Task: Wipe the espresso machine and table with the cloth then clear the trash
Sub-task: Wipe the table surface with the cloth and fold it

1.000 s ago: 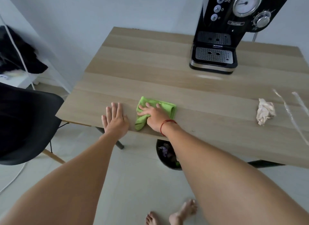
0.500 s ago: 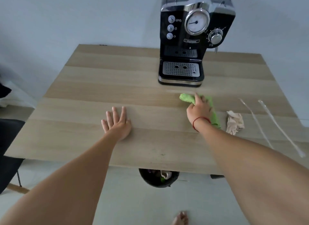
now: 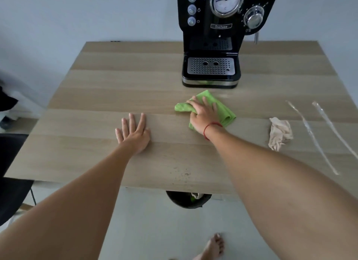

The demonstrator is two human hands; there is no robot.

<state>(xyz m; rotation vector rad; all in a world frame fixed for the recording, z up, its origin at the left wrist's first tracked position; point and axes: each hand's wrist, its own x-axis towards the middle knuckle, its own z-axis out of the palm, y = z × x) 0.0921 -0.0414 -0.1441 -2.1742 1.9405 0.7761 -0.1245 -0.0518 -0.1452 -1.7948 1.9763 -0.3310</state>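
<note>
head view: the right hand (image 3: 203,115) presses the green cloth (image 3: 222,108) to the desk (image 3: 116,85), grip curled over its bunched left end. the left hand (image 3: 133,133) lies flat, fingers spread, holding nothing. beyond the cloth stands the espresso machine (image 3: 211,46) (top cut off); right of it, crumpled tissue (image 3: 280,133).

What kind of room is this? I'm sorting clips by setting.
Probably a home kitchen or dining corner: an espresso machine on a wooden table against a plain wall, a dark chair beside it, and a bin underneath.
</note>
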